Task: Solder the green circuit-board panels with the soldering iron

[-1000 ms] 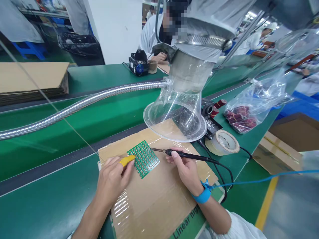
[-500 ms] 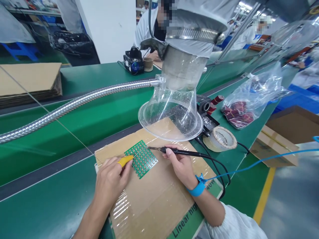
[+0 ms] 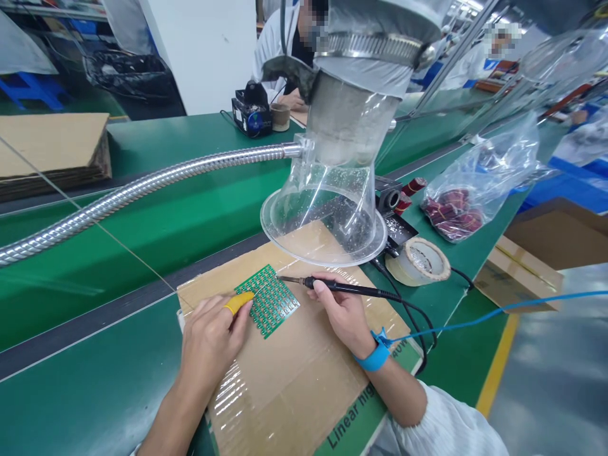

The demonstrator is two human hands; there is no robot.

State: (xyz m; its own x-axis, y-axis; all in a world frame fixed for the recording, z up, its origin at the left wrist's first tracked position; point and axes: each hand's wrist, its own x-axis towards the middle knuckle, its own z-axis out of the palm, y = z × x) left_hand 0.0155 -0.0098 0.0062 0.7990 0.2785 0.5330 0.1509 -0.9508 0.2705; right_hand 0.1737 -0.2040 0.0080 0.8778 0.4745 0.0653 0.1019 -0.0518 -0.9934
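Observation:
A green circuit board panel (image 3: 272, 310) with rows of small parts lies on a taped cardboard sheet (image 3: 304, 373). My right hand (image 3: 339, 310) is closed round the black handle of a soldering iron (image 3: 332, 286), whose tip is over the board's upper right part. At the board's left edge is my left hand (image 3: 213, 332), with a yellow finger cot (image 3: 237, 302) on one finger. Its fingers are pinched on a thin solder wire (image 3: 128, 247), which comes in from the far left and pokes out toward the iron's tip. Whether tip and wire touch is too small to tell.
A clear fume hood (image 3: 327, 215) hangs just above the cardboard, with a metal hose (image 3: 156, 180) running left. Right of it stand a tape roll (image 3: 420, 261) and a bag of dark red bundles (image 3: 456, 212). A blue cord (image 3: 503, 308) trails from my right wrist. A co-worker (image 3: 278, 57) sits opposite.
The whole view has shifted slightly. Both hands keep their hold, and the iron's tip stays near the same part of the board.

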